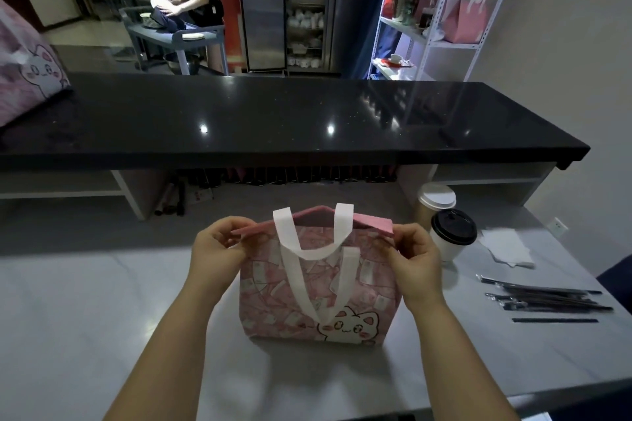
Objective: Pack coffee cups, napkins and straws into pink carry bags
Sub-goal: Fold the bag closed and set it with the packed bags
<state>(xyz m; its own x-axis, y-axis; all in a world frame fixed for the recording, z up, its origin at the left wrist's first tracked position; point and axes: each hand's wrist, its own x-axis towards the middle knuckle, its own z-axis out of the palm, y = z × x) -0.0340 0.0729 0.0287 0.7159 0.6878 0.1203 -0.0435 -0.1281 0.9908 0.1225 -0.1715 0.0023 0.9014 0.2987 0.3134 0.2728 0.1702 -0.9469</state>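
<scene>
Judged early: pink carry bag (266, 294) upright at near centre, rim pinched by left hand (213, 246) and right hand (415, 256); coffee cups (452, 239), napkins (506, 246), straws (547, 299) at right, not yet packed.

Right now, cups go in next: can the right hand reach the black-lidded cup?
Probably yes, once it releases the bag: the black-lidded cup stands beside the right hand, nothing between.
</scene>
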